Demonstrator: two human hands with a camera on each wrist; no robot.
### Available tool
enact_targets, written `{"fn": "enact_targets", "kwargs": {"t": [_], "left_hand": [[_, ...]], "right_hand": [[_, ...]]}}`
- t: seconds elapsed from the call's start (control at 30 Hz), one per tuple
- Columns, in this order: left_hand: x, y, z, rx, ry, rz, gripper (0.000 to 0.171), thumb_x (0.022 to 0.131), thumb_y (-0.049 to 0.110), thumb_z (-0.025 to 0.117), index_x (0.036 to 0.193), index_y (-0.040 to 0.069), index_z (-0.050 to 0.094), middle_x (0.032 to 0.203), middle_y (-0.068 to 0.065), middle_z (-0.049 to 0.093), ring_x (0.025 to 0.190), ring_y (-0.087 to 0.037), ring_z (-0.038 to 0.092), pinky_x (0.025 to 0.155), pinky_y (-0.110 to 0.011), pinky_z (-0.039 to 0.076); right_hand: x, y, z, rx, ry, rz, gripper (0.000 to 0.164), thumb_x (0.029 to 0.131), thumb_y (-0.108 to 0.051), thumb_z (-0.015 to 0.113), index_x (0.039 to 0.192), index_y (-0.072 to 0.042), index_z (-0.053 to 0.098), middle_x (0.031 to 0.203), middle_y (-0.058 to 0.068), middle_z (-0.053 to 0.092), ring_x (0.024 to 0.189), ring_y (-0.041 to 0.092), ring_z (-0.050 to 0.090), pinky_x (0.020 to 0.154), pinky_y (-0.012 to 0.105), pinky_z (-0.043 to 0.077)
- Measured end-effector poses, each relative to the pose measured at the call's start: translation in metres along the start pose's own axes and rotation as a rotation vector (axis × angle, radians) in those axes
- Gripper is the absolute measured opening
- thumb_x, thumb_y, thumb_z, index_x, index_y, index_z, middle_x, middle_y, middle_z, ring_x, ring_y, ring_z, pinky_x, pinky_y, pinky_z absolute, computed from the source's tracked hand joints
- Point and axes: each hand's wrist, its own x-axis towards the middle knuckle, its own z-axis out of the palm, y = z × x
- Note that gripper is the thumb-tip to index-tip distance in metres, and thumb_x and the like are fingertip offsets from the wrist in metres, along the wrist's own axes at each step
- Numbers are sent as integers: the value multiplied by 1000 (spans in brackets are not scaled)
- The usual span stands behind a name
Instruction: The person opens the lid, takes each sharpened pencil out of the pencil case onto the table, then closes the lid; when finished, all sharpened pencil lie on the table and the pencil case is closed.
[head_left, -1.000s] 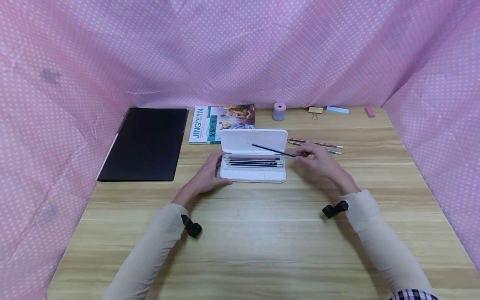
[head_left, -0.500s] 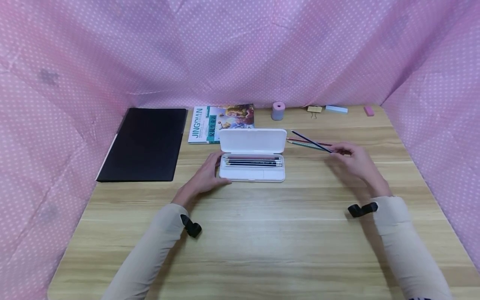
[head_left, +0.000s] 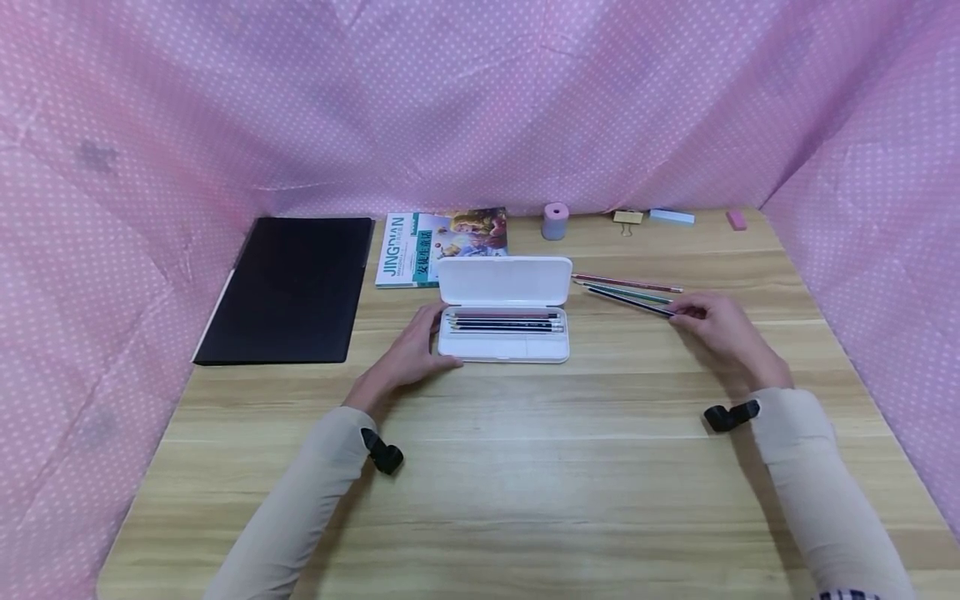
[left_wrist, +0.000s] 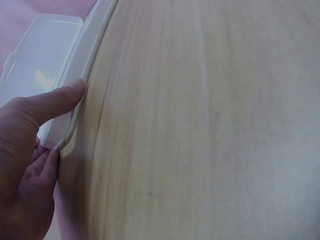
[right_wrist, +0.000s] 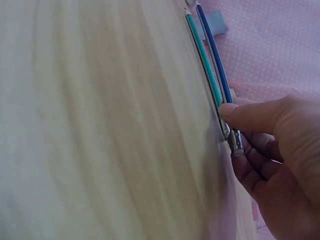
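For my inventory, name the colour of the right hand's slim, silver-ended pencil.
The pencil is dark blue, clearest in the right wrist view.

Book cover [head_left: 442, 247]: "JINGDIAN" and "安徒生童话"; smaller print illegible.

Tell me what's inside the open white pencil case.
Several pencils, some dark, lie lengthwise toward the rear of the pencil case; in front, only white shows. Whatever lies beneath the pencils is covered.

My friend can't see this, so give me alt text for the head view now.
A right hand pinches a dark blue pencil beside a green pencil and a red pencil on a table; the left hand holds an open white case of pencils.
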Motion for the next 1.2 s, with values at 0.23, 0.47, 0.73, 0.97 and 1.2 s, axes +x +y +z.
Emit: {"fn": "enact_targets", "kwargs": {"t": [0.23,0.47,0.73,0.97,1.2], "left_hand": [[0,-1,-1,2,-2,6,95,71,45,76,144,24,19,142,1,27,127,-14,34,107,-32,32],[0,0,-1,-1,-4,5,95,71,43,77,144,24,18,141,1,27,127,-13,33,107,-31,32],[-2,3,-1,-5,-8,5,96,71,43,76,144,25,17,142,1,26,128,-15,33,108,-32,31],[-2,4,-1,1,-10,-3,96,71,45,75,145,26,16,143,2,25,128,-15,33,108,-33,31],[-2,3,-1,2,-9,-1,96,71,45,76,145,25,17,143,1,26,127,-15,33,108,-33,31]], "right_hand": [[5,1,5,-26,15,-1,16,82,-6,68,98,-5,69,95,14,64,82,20,53,72,28,41],[8,-1,5,-20,9,21,19,84,-9,66,102,-3,68,103,20,61,91,31,53,79,45,40],[8,-1,5,-23,0,30,19,85,-7,64,104,-3,67,105,20,60,94,31,52,80,45,39],[7,-7,3,9,14,35,21,86,-11,64,106,-4,65,106,17,60,95,30,52,82,43,40],[16,-43,1,46,91,-43,25,86,-11,65,110,-5,64,98,11,63,87,22,56,74,28,46]]}}
